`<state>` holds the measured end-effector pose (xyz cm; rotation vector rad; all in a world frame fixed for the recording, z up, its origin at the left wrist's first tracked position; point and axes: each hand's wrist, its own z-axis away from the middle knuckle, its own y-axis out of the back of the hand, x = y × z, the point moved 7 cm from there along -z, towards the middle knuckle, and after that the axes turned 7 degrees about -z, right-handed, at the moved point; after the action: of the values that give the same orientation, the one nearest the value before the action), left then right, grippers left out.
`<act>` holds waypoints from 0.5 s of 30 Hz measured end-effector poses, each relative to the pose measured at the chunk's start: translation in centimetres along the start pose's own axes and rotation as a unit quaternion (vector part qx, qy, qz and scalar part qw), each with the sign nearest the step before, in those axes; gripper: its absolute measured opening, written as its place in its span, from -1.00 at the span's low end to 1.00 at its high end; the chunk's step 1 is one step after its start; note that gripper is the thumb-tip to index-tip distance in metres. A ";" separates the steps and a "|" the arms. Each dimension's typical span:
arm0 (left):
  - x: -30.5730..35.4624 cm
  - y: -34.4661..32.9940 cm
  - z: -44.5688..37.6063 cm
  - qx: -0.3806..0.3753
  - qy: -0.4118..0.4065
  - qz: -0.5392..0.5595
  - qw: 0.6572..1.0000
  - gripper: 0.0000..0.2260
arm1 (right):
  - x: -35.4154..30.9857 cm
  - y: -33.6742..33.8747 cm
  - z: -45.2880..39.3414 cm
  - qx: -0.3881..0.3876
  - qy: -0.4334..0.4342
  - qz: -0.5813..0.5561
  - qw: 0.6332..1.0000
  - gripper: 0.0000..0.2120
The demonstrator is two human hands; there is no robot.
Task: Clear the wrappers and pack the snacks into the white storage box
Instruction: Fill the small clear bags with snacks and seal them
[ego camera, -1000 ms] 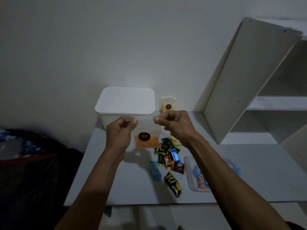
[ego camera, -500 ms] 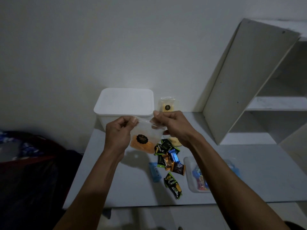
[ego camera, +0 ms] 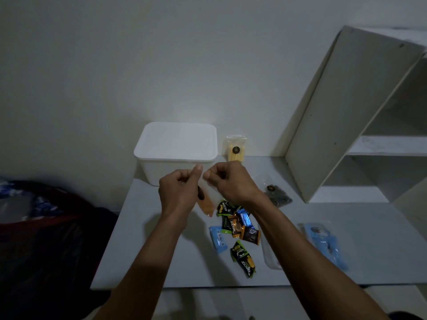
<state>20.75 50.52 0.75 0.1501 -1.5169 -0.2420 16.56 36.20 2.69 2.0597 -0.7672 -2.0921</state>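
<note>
My left hand and my right hand both pinch the top edge of a clear snack pouch with orange contents and a dark round label. It hangs edge-on between them, above the table. Just behind stands the white storage box with its lid on. A pile of small wrapped snacks in green, orange and blue lies under my right wrist, and one green packet lies nearer the front edge.
A pouch of yellow sticks leans on the wall right of the box. A dark-filled pouch, blue packets, a small blue packet lie on the grey table. White shelving stands right; a dark bag left.
My hands have come closer together and the pouch has turned from facing me to edge-on. The view has shifted, showing more of the table's right side.
</note>
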 end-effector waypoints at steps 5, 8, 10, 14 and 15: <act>-0.2 0.4 -0.3 0.007 0.016 0.003 1.000 -0.77 | 0.6 -0.3 -0.2 0.007 -0.019 -0.029 0.999 -0.87; 0.0 0.5 -0.5 0.004 0.027 0.010 1.000 -0.79 | 1.3 -0.3 -0.1 0.008 -0.038 -0.054 0.998 -0.89; -0.1 0.7 -0.7 0.007 0.037 0.018 0.999 -0.80 | 1.5 -0.4 0.1 -0.004 -0.040 -0.051 0.998 -0.89; 0.0 0.5 -0.5 -0.012 0.040 0.012 0.999 -0.82 | 1.5 -0.4 0.1 0.016 -0.022 -0.047 0.999 -0.90; 0.1 0.3 -0.3 -0.018 0.038 0.002 0.999 -0.83 | 1.5 -0.6 0.1 0.024 -0.018 -0.041 0.999 -0.90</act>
<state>21.04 50.80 0.91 0.1259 -1.4372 -0.2584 16.51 36.09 1.13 2.1200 -0.7584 -2.1791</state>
